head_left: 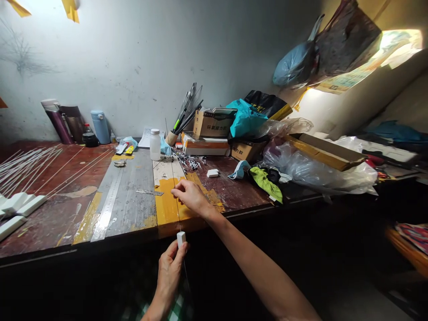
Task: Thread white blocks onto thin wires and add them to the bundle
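Note:
My left hand (170, 269) is below the table's front edge, its thumb and fingers closed around a small white block (181, 239). A long thin rod (178, 214) runs up from the top of the block, over the yellow-taped part of the table, toward the wall. Below the block a fine line continues downward into the dark. My right hand (192, 196) is above the yellow tape, thumb and forefinger pinched together on the rod. A small metal ruler (149, 192) lies just left of that hand.
White rods (30, 167) and white blocks (20, 203) lie at the left. A long steel ruler (109, 205) rests on the grey surface. Behind stand a white bottle (155, 145) and a carton (214, 122). Plastic bags (301, 162) and a long box (327, 149) crowd the right.

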Available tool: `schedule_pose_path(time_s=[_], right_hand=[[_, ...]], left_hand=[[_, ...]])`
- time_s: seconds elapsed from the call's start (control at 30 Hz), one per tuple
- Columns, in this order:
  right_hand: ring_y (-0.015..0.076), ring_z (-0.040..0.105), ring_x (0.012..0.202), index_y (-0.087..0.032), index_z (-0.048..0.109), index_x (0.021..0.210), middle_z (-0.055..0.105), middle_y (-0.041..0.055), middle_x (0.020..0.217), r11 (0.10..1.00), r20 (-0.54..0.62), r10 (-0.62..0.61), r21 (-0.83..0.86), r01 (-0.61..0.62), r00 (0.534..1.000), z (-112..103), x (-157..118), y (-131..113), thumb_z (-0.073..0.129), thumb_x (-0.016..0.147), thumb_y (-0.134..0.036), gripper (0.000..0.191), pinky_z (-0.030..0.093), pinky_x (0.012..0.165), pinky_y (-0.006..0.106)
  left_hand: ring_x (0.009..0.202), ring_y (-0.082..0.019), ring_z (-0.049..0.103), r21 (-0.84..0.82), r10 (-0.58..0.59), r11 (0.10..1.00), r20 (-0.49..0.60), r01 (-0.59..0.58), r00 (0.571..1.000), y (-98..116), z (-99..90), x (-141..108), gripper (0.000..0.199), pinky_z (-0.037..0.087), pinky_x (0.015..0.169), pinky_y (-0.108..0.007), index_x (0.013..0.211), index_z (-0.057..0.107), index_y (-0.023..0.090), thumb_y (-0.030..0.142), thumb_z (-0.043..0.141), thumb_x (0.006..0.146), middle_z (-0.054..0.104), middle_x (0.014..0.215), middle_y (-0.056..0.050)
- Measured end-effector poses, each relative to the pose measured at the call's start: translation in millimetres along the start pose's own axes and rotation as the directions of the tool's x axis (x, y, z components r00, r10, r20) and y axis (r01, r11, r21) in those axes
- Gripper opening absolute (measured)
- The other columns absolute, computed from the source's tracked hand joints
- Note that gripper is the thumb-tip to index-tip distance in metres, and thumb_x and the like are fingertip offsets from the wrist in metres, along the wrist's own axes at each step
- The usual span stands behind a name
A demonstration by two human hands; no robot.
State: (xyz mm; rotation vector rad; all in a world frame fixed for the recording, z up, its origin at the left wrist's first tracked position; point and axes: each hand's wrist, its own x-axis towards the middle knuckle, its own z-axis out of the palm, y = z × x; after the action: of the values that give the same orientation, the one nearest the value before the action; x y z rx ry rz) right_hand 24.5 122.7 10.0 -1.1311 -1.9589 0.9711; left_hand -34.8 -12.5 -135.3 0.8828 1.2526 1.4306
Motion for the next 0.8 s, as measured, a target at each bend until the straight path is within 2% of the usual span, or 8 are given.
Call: schedule_pose_path(time_s=[0.07, 0.17, 0.23, 0.37, 0.47, 0.6, 0.8], right_hand=[[0.0081, 0.052, 0.051, -0.017, 0.052, 0.067, 0.059, -0.0020, 0.063, 1.000, 0.032, 0.007, 0.019, -0.008, 0.999, 5.2, 5.7, -2.2, 0.062, 0.079, -0.018, 0.016, 0.042, 0.051, 0.019], [0.0075, 0.054, 0.047, -0.018, 0.050, 0.075, 0.062, -0.0016, 0.066, 0.995, 0.148, 0.030, 0.086, -0.043, 0.989, 11.0, 12.8, -7.0, 0.056, 0.086, -0.018, 0.012, 0.043, 0.046, 0.017], [0.0070, 0.056, 0.047, -0.017, 0.051, 0.083, 0.064, -0.0010, 0.068, 0.989, 0.246, 0.043, 0.128, -0.076, 0.968, 12.0, 16.4, -11.7, 0.049, 0.089, -0.013, 0.008, 0.046, 0.045, 0.016], [0.0058, 0.061, 0.052, -0.015, 0.055, 0.086, 0.066, 0.0002, 0.071, 0.980, 0.375, 0.048, 0.160, -0.116, 0.926, 9.7, 19.9, -19.4, 0.044, 0.089, -0.004, 0.016, 0.050, 0.051, 0.015], [0.0062, 0.061, 0.052, -0.014, 0.055, 0.077, 0.065, 0.0006, 0.070, 0.984, 0.367, 0.044, 0.143, -0.103, 0.929, 10.9, 21.5, -15.8, 0.048, 0.087, -0.004, 0.015, 0.050, 0.050, 0.015], [0.0074, 0.058, 0.048, -0.016, 0.052, 0.068, 0.061, -0.0017, 0.060, 0.996, 0.287, 0.026, 0.069, -0.048, 0.958, 15.2, 23.5, -2.6, 0.059, 0.084, -0.015, 0.018, 0.046, 0.045, 0.015], [0.0078, 0.052, 0.044, -0.018, 0.049, 0.063, 0.055, -0.0047, 0.051, 0.996, 0.167, 0.049, -0.082, -0.036, 0.985, 13.0, 21.7, 2.4, 0.068, 0.078, -0.024, 0.025, 0.037, 0.042, 0.016]], left_hand=[[0.085, -0.023, 0.063, -0.015, -0.004, 1.000, 0.001, 0.004, 1.000, 4.4, -2.3, 1.6, 0.033, 0.045, 0.079, -0.027, 0.089, 0.073, 0.016, 0.046, 0.065, 0.079, 0.072, 0.080, -0.002], [0.088, -0.025, 0.064, -0.057, -0.046, 0.997, -0.004, 0.046, 0.999, 9.7, -5.6, 1.5, 0.036, 0.044, 0.080, -0.028, 0.091, 0.071, 0.014, 0.048, 0.064, 0.079, 0.072, 0.082, -0.005], [0.088, -0.025, 0.065, -0.108, -0.080, 0.991, -0.021, 0.077, 0.997, 11.8, -7.5, 0.4, 0.040, 0.045, 0.080, -0.029, 0.096, 0.069, 0.015, 0.049, 0.065, 0.077, 0.073, 0.084, -0.006], [0.087, -0.024, 0.066, -0.135, -0.082, 0.988, -0.025, 0.077, 0.996, 13.0, -10.5, -2.7, 0.040, 0.044, 0.084, -0.030, 0.100, 0.065, 0.016, 0.050, 0.063, 0.079, 0.075, 0.083, -0.007], [0.093, -0.025, 0.065, -0.136, -0.092, 0.987, -0.006, 0.090, 0.996, 11.1, -11.8, -4.2, 0.039, 0.042, 0.089, -0.032, 0.101, 0.065, 0.017, 0.050, 0.062, 0.079, 0.075, 0.089, -0.008], [0.101, -0.028, 0.062, -0.143, -0.119, 0.983, -0.013, 0.116, 0.993, 7.2, -11.0, -5.1, 0.043, 0.041, 0.092, -0.034, 0.102, 0.067, 0.017, 0.052, 0.063, 0.078, 0.074, 0.098, -0.010], [0.097, -0.026, 0.063, -0.114, -0.090, 0.989, 0.013, 0.091, 0.996, 4.3, -6.5, -4.0, 0.040, 0.041, 0.090, -0.032, 0.097, 0.070, 0.017, 0.052, 0.064, 0.077, 0.074, 0.094, -0.008]])
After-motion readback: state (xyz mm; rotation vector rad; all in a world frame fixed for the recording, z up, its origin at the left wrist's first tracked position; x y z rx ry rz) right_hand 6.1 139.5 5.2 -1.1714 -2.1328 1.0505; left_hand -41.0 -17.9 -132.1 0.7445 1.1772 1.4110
